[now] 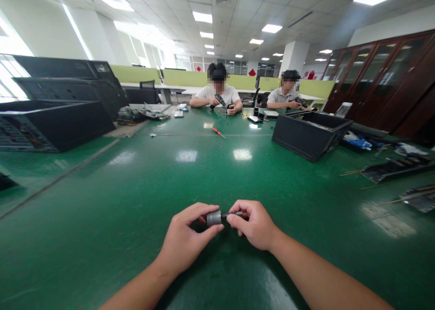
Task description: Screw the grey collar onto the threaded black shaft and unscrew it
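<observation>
My left hand (185,239) pinches a small grey cylindrical part (214,218) between thumb and fingers, just above the green table (136,196). My right hand (253,224) is closed on a thin dark shaft (234,214) that runs into the right end of the cylinder. Both hands meet near the table's front edge, at the middle of the view. What the shaft belongs to is too small to tell.
Black computer cases (57,106) are stacked at the left. An open black case (309,135) lies at the right, with loose panels (394,169) beyond it. A red-handled screwdriver (218,132) lies mid-table. Two people (217,94) sit at the far side holding power drivers.
</observation>
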The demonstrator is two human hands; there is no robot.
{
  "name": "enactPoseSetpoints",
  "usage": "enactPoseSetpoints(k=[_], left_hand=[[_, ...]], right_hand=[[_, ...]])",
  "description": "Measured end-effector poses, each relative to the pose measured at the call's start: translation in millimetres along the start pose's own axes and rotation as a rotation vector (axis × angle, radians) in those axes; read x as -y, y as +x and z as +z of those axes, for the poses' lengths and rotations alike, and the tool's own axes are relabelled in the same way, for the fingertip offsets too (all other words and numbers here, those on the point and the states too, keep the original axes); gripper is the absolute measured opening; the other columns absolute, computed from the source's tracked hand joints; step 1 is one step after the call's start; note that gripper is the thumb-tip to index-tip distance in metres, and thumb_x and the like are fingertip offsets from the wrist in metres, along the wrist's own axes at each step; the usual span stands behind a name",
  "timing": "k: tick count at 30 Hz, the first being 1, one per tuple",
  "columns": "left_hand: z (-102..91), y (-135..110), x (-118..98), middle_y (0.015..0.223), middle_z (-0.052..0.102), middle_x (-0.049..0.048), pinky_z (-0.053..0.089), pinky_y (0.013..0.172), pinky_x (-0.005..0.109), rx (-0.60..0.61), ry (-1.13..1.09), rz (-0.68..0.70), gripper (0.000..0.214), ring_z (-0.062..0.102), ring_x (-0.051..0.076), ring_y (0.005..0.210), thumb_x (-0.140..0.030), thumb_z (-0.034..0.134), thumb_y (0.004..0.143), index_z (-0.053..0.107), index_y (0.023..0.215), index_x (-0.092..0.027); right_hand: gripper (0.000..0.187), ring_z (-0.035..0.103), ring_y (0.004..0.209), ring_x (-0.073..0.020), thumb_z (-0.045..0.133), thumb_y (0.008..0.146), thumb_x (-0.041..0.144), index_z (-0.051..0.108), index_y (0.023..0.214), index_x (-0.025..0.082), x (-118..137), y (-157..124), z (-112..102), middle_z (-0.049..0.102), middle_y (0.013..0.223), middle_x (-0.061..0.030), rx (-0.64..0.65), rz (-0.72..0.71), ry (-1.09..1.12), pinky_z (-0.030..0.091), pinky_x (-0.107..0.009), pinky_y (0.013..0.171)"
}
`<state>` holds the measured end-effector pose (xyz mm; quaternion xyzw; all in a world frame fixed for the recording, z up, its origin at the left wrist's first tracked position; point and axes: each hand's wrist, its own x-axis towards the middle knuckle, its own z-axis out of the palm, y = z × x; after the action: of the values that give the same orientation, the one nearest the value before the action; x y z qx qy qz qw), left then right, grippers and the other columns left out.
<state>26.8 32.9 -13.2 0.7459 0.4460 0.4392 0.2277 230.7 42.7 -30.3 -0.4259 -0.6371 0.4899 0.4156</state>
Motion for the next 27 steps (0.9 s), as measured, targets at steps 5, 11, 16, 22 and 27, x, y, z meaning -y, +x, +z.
enactPoseSetpoints(k=[5,11,16,22,27], left_hand=[[0.3,0.3,-1.1,0.087,0.074,0.002,0.053,0.067,0.027,-0.002,-0.003,0.002,0.025,0.066,0.017,0.074,-0.029,0.081,0.074,0.077,0.098,-0.024],[0.1,0.7,-1.2,0.087,0.074,0.0018,0.053,0.068,0.028,0.0,0.001,-0.008,0.025,0.067,0.017,0.075,-0.028,0.081,0.074,0.077,0.098,-0.025],[-0.5,0.9,-1.3,0.088,0.074,0.0029,0.053,0.068,0.028,0.005,0.005,-0.009,0.025,0.067,0.018,0.075,-0.029,0.08,0.074,0.077,0.098,-0.024],[-0.1,0.1,0.4,0.087,0.074,0.002,0.053,0.069,0.028,0.008,-0.002,-0.002,0.025,0.067,0.017,0.076,-0.029,0.081,0.075,0.077,0.099,-0.024],[-0.2,0.3,0.8,0.088,0.074,0.0021,0.053,0.07,0.028,0.0,-0.009,0.001,0.025,0.067,0.018,0.077,-0.029,0.081,0.075,0.076,0.099,-0.024]], right_hand=[[0.015,0.051,0.048,-0.0102,0.066,0.082,0.03,0.063,0.078,0.016,1.6,-0.5,-0.1,0.056,0.06,0.003,-0.003,0.005,0.006,0.035,-0.021,0.047],[0.015,0.05,0.048,-0.0098,0.066,0.082,0.031,0.062,0.078,0.016,0.3,-0.5,0.5,0.055,0.059,0.0032,-0.003,0.011,0.023,0.036,-0.021,0.047],[0.016,0.05,0.047,-0.0093,0.068,0.082,0.031,0.062,0.079,0.016,-1.6,0.0,0.7,0.056,0.059,0.0036,-0.001,0.018,0.033,0.037,-0.02,0.047],[0.016,0.051,0.047,-0.0097,0.068,0.081,0.031,0.063,0.079,0.016,-0.7,-0.1,0.1,0.056,0.059,0.0034,-0.003,0.019,0.034,0.038,-0.021,0.047],[0.015,0.052,0.046,-0.0095,0.066,0.082,0.03,0.063,0.08,0.016,-1.7,0.5,-0.1,0.057,0.06,0.0033,-0.009,0.018,0.05,0.037,-0.02,0.046]])
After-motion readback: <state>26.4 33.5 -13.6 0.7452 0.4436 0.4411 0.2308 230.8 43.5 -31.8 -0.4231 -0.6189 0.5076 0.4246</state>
